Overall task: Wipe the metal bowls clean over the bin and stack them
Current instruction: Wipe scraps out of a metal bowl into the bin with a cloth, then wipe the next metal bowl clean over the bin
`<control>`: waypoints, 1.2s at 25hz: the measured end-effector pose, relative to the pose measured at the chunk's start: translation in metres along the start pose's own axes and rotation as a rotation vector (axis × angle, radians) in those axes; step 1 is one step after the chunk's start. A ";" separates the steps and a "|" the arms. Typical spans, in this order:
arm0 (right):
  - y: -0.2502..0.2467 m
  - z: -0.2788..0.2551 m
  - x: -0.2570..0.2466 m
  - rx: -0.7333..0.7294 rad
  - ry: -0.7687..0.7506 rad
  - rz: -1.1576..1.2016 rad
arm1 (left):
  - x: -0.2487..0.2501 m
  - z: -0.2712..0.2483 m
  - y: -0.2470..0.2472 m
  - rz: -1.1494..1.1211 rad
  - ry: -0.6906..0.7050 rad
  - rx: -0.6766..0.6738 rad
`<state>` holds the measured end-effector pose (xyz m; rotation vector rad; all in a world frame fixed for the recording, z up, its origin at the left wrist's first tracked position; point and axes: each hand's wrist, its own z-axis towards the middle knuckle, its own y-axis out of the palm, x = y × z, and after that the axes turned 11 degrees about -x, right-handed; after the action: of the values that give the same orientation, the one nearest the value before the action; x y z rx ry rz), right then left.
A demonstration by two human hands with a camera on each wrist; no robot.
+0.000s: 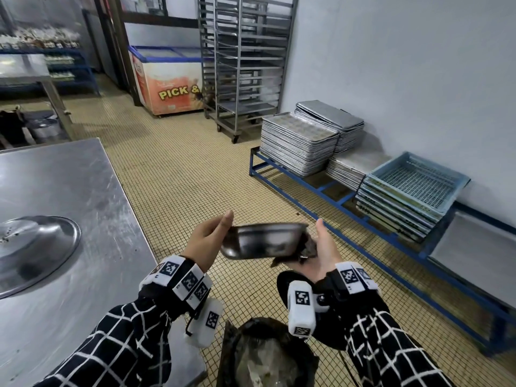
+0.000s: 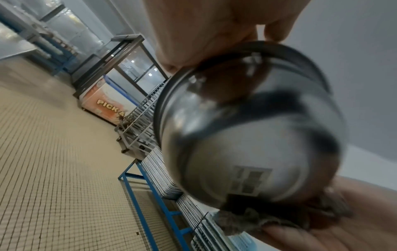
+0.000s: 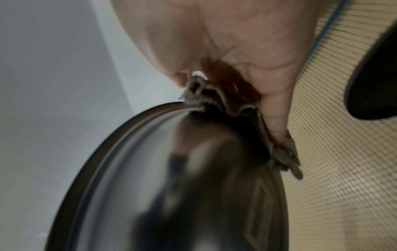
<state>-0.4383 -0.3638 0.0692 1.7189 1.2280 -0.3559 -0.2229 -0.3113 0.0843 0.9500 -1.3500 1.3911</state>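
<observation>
Steel bowl (image 1: 265, 241): tilted at frame centre, held between both my hands, above the bin.
Left hand (image 1: 206, 241): my fingers pinch the bowl's left rim.
Right hand (image 1: 321, 252): palm up, pressing a grey rag (image 3: 236, 105) against the bowl's right side, thumb raised.
Bin (image 1: 268, 356): black-lined, bottom centre.
Table (image 1: 69, 191): steel, left.

Both hands (image 1: 208, 243) raised, fingers curled.

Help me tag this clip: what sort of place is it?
Likely a commercial bakery kitchen: stacked baking trays, a wheeled tray rack, a steel worktable and a chest freezer.
</observation>
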 end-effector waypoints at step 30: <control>0.193 0.080 0.231 -0.608 -0.258 -1.653 | -0.154 -0.222 -0.140 0.170 -0.799 0.883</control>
<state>-0.1485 -0.3050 -0.0279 -0.1573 2.0110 -0.9522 -0.0311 -0.1150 -0.0472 2.1869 -1.3633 1.8814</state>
